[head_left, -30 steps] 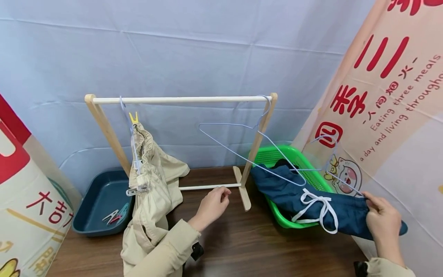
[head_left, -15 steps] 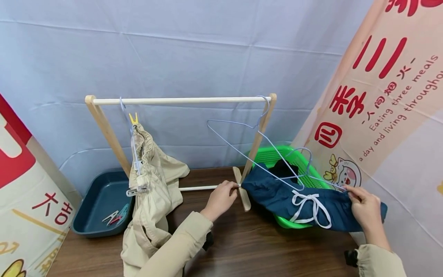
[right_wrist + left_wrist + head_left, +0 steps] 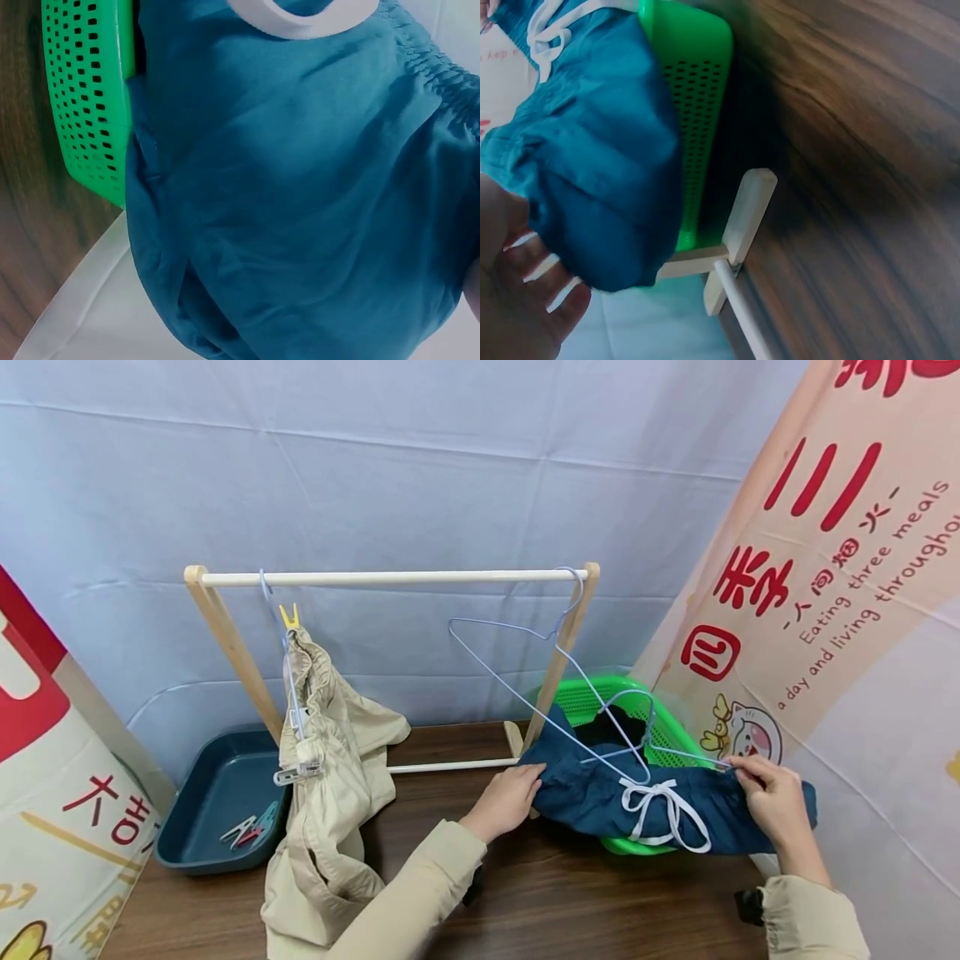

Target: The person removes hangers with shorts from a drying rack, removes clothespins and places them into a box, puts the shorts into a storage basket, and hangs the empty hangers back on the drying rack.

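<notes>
Dark blue drawstring pants (image 3: 585,806) with a white bow lie stretched across the front of a green basket (image 3: 678,727). My right hand (image 3: 776,797) pinches their right waistband end together with the end of a light blue wire hanger (image 3: 690,756), which overlaps the waistband. At the left end of the pants is my left hand (image 3: 506,802), its fingertips right at the fabric edge. In the left wrist view the left fingers (image 3: 570,307) are spread loosely beside the cloth. The right wrist view is mostly filled by blue cloth, with only a sliver of hand showing.
A wooden rack (image 3: 397,578) stands behind, with an unloaded hanger (image 3: 556,634) on its right end reaching over the pants. Beige pants (image 3: 330,827) hang at its left, held by a yellow clip (image 3: 290,617). Clothespins (image 3: 255,831) lie in a blue tray (image 3: 167,852).
My right hand has brought the blue pants and hanger leftward. My left hand has moved right, to the left end of the pants. The rack's right hanger has swung slightly.
</notes>
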Demonstrator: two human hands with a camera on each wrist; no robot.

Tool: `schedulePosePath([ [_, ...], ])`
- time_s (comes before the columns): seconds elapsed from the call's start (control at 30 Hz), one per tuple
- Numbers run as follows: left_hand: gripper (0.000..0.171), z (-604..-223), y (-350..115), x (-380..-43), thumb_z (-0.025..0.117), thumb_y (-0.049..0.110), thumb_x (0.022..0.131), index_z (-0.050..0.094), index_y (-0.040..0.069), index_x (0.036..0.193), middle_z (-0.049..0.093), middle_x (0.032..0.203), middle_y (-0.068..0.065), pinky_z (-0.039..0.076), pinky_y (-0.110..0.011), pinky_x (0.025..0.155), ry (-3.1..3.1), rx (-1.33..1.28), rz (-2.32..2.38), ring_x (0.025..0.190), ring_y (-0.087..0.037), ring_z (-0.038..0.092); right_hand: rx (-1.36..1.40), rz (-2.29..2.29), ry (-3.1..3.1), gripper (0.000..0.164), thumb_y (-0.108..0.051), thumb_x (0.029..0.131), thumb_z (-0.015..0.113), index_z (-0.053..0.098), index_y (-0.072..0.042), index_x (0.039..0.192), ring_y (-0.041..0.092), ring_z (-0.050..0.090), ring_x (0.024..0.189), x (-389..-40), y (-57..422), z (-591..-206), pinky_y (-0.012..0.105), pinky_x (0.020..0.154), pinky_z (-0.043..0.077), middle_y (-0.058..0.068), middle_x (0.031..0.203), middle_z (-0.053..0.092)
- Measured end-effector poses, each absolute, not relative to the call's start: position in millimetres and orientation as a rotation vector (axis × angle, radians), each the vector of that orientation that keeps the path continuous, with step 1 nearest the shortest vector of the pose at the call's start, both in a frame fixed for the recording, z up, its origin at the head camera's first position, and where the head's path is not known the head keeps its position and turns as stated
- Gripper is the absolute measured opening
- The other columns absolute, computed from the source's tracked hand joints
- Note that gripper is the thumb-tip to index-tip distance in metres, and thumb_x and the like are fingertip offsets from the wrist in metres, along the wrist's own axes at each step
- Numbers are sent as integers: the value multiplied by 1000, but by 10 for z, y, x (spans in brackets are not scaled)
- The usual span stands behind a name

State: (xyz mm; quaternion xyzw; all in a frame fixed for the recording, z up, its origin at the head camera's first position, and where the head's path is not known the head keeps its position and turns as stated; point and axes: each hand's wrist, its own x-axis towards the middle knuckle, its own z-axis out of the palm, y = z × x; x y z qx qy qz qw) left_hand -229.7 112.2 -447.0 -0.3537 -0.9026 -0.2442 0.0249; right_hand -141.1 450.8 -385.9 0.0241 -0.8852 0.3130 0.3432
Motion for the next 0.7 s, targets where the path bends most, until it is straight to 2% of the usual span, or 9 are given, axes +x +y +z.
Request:
schedulePosePath([
  [0.1, 38, -4484, 1173, -2293, 40, 22, 104, 49, 9, 139, 60, 129, -8, 42, -38, 104, -2822, -1069, -842, 120, -23, 56, 89, 819, -2265, 16, 20, 80, 53, 66, 15, 88, -24, 42, 80, -1423, 4504, -3887, -2, 71, 31, -50, 87, 46],
  [0.27, 40, -4512, 1246, -2284, 44, 31, 102, 54, 11, 135, 60, 112, -13, 38, -39, 96, -2807, -925, -1181, 101, -24, 51, 107, 807, -2239, 18, 19, 82, 56, 68, 11, 93, -23, 43, 83, -1434, 4481, -3942, -2, 73, 31, -47, 89, 47],
  [0.33, 37, -4526, 1269, -2276, 47, 30, 101, 59, 8, 128, 60, 107, -15, 37, -41, 92, -2775, -858, -1268, 97, -25, 50, 76, 797, -2261, 18, 13, 86, 57, 69, 9, 99, -25, 41, 86, -1435, 4474, -3955, -2, 76, 30, -49, 93, 46],
  [0.43, 26, -4540, 1297, -2268, 48, 27, 100, 63, 6, 106, 60, 95, -15, 36, -41, 88, -2754, -774, -1289, 90, -26, 50, -1, 741, -2303, 19, 1, 90, 60, 67, 4, 108, -27, 35, 90, -1432, 4470, -3968, 5, 79, 30, -50, 98, 43],
  [0.5, 23, -4552, 1310, -2268, 49, 24, 99, 57, 5, 90, 57, 85, -14, 35, -41, 85, -2727, -741, -1295, 83, -27, 48, -39, 699, -2312, 19, -1, 90, 62, 67, 4, 107, -20, 39, 90, -1434, 4468, -3970, 16, 85, 32, -36, 98, 58],
  [0.57, 24, -4561, 1317, -2276, 48, 23, 98, 51, 5, 82, 52, 79, -13, 34, -41, 83, -2715, -712, -1294, 80, -26, 46, -68, 649, -2327, 16, -4, 90, 64, 66, 5, 103, -1, 50, 93, -1433, 4470, -3974, 33, 94, 31, -9, 101, 70],
  [0.63, 24, -4571, 1318, -2282, 49, 22, 98, 50, 5, 81, 51, 79, -13, 33, -43, 84, -2701, -693, -1306, 80, -26, 45, -87, 617, -2350, 15, -7, 90, 64, 65, 6, 99, 25, 52, 97, -1430, 4473, -3978, 52, 97, 26, 21, 100, 67],
  [0.67, 23, -4573, 1315, -2281, 49, 22, 98, 51, 5, 82, 51, 80, -13, 33, -44, 85, -2702, -689, -1300, 81, -26, 45, -90, 608, -2367, 16, -8, 92, 62, 64, 6, 98, 36, 49, 98, -1423, 4476, -3982, 59, 95, 23, 31, 103, 62],
  [0.7, 22, -4574, 1313, -2280, 49, 22, 98, 52, 5, 83, 52, 81, -13, 34, -45, 86, -2707, -690, -1284, 82, -26, 46, -96, 601, -2381, 17, -10, 93, 61, 63, 6, 98, 44, 46, 99, -1415, 4481, -3987, 63, 94, 21, 32, 104, 60],
])
